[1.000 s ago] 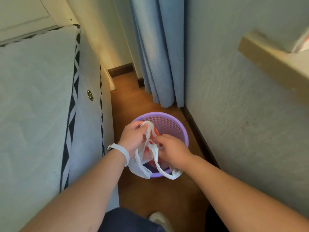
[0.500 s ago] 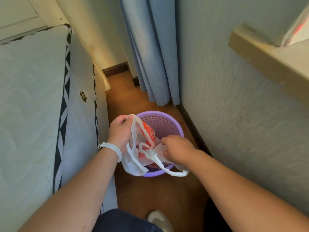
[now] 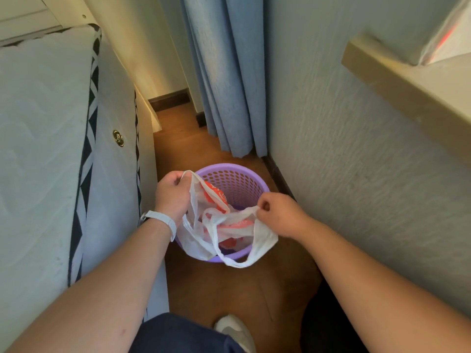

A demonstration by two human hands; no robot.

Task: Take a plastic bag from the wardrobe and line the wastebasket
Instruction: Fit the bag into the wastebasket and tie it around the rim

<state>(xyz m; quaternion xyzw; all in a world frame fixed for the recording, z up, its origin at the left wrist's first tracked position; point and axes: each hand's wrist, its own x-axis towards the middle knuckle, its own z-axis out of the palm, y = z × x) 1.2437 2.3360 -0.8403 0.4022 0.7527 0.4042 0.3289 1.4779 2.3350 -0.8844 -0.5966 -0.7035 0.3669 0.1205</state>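
Bag fetched; left hand (image 3: 172,194) and right hand (image 3: 276,213) each pinch the plastic bag (image 3: 219,225), spreading it over the wastebasket (image 3: 237,180), seemingly not yet folded over its rim.

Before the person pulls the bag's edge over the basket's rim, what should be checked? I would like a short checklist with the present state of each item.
1. The left hand grips one edge of the plastic bag: ok.
2. The right hand pinches the opposite edge: ok.
3. The bag's mouth is spread open above the wastebasket: ok.
4. The bag's edge is folded over the rim: not ok, the far rim is bare.
5. The bag's bottom reaches the basket's bottom: cannot tell, it is hidden.
6. The wastebasket stands upright on the floor: ok.
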